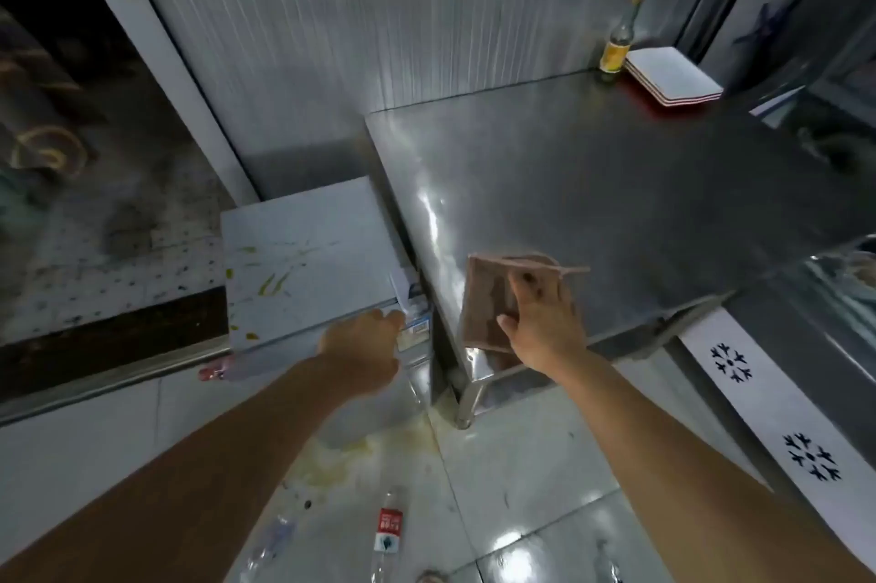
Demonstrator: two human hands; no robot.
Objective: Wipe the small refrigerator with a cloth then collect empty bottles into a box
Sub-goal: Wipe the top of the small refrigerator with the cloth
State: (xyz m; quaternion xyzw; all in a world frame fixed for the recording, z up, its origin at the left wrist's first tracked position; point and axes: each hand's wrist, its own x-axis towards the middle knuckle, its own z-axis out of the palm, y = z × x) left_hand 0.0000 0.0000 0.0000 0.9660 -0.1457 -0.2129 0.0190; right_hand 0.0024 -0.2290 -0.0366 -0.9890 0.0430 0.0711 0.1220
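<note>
The small white refrigerator [303,250] stands low between a wall and a steel table [616,184]; yellow streaks mark its top. My left hand [360,352] reaches to the fridge's front right corner, fingers curled at its edge near a label; what they hold is hidden. My right hand [545,322] lies on a brown cloth [488,298] at the table's near left edge, fingers spread over it. Empty plastic bottles lie on the tiled floor: one with a red label [388,530], a clear one [272,540], and a pink-capped one [215,373] by the fridge base.
A glass bottle with yellow liquid [616,47] and stacked white plates [673,75] stand at the table's far corner. A white freezer with snowflake marks [768,412] is on the right. Yellowish stains spread on the floor [379,450] before the fridge.
</note>
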